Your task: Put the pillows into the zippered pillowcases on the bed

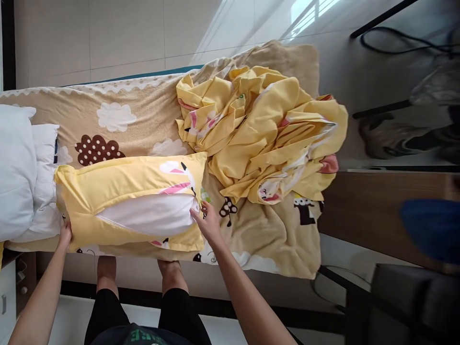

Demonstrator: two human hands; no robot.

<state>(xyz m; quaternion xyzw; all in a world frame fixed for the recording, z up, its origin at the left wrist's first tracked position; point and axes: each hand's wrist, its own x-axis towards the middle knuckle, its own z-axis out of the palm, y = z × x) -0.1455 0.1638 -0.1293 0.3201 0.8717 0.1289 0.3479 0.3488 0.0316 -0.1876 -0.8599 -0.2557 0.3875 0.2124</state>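
A yellow pillowcase (118,179) with a printed white rabbit lies on the bed, its long opening facing up. Through that slit shows a white pillow (151,214), mostly covered by the case. My left hand (65,235) is closed on the lower left end of the pillowcase, with part of the fingers hidden behind it. At the other end, my right hand (206,219) pinches the pillowcase's edge by the opening, thumb against the white pillow.
The bed has a tan blanket (140,127) with clouds and dotted shapes. Crumpled yellow bedding (258,129) is heaped at the right. White pillows (16,177) are stacked at the left. Beyond lies a tiled floor (125,36); a wooden panel (377,211) stands at the right.
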